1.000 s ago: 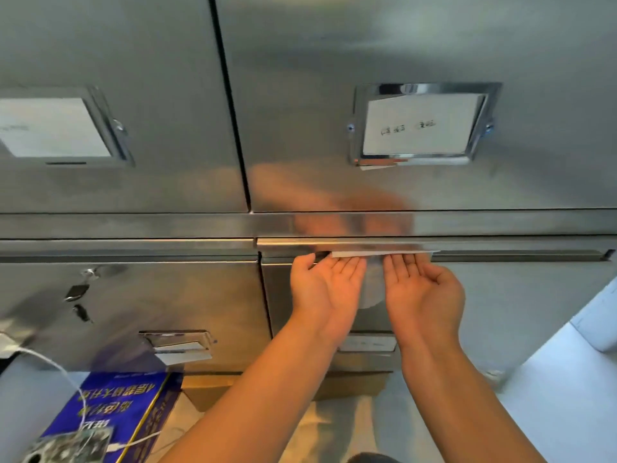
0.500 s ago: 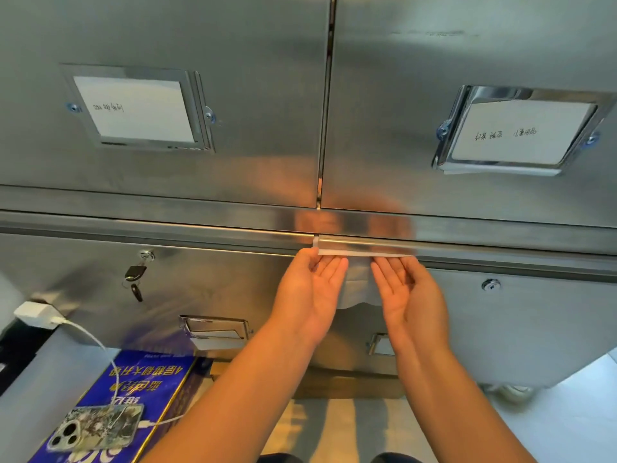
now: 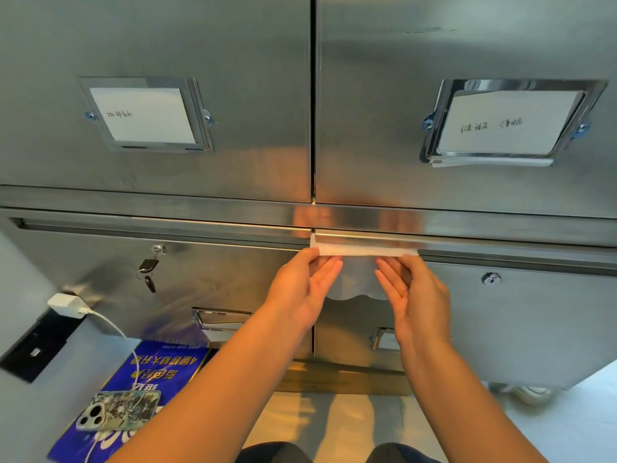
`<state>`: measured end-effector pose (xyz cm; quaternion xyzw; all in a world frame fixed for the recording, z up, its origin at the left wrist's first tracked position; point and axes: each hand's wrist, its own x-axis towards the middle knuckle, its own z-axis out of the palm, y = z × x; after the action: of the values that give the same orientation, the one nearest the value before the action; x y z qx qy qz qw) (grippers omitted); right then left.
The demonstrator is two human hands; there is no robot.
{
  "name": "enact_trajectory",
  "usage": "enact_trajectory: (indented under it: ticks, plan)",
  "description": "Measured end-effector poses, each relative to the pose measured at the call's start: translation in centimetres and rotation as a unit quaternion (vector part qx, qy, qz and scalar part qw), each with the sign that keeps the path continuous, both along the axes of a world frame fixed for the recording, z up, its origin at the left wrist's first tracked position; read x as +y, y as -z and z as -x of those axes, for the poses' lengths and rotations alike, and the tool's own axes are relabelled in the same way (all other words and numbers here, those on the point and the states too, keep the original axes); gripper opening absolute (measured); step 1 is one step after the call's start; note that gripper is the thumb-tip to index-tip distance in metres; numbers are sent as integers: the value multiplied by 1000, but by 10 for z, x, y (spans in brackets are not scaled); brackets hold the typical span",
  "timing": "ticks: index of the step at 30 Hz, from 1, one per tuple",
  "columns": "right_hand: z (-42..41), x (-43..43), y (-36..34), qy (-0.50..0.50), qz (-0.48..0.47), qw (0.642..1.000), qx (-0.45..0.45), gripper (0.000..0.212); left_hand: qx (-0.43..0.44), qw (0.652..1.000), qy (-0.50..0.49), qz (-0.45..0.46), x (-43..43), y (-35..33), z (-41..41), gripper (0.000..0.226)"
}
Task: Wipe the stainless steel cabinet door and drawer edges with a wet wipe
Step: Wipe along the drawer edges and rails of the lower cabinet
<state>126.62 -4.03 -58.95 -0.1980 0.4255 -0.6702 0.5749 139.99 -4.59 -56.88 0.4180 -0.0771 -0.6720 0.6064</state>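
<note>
A white wet wipe [image 3: 364, 250] is folded over the top edge [image 3: 500, 243] of the lower right steel door [image 3: 517, 322], with its left end at the gap between the two lower doors. Part of it hangs down the door face between my hands. My left hand [image 3: 300, 292] pinches the wipe's left end, thumb on top and fingers stretched out beneath. At the other end my right hand [image 3: 417, 302] pinches it the same way. Both palms face up.
The lower left door [image 3: 217, 275] has keys [image 3: 148, 265] hanging from its lock. Two upper doors carry label holders [image 3: 147, 115] [image 3: 507, 123]. At lower left lie a charger [image 3: 65, 304], a phone [image 3: 117, 409] and a blue box [image 3: 160, 372]. Cardboard [image 3: 344, 379] lies under the cabinet.
Both hands slid the wipe left along the door's top edge until its left end reached the gap between the doors. My view also swung left.
</note>
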Motion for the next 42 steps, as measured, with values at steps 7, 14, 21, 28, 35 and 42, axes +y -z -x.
enact_trajectory:
  ticks: [7,14,21,28,35,42]
  plan:
    - [-22,26,11,-62,-23,996,-54,15,31,999,1,-40,34,12,-40,10]
    - [-74,20,3,-128,-16,990,-65,20,50,997,-32,-58,33,3,-92,10]
    - [-103,1,-2,-122,-22,991,-54,18,70,995,-61,-35,8,-5,-119,11]
    - [-102,4,6,-158,112,930,312,30,-174,977,-64,106,8,8,-113,25]
    - [-98,-5,12,-126,262,497,818,56,-902,353,38,245,22,40,-107,42]
    - [-121,-13,8,-181,215,325,903,71,-916,348,85,179,12,49,-127,57]
